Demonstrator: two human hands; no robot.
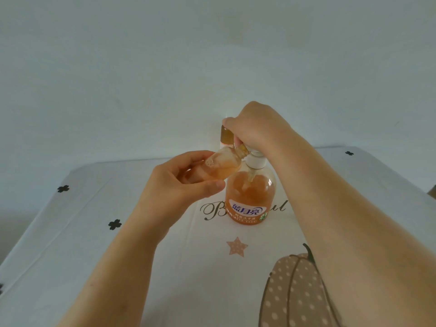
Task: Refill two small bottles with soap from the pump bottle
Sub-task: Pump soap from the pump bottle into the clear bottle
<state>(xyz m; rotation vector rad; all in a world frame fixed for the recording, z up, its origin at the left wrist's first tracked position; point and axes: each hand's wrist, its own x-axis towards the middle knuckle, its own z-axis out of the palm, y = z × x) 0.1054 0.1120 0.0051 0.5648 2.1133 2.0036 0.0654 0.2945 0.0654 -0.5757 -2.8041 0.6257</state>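
An orange pump bottle point(250, 199) of soap stands upright near the middle of the table, with a blue and white label facing me. My right hand point(257, 126) rests on top of its white pump head and covers it. My left hand point(179, 185) grips a small clear bottle point(221, 165), tilted with its mouth up against the pump's spout; it is partly filled with orange soap and bubbles. A second small bottle point(226, 134), amber in colour, stands just behind the pump, half hidden by my right hand.
The table wears a white cloth point(94, 232) printed with black clovers, a pink star, script lettering and a dotted pumpkin point(295, 291). A plain pale wall rises right behind the table's far edge.
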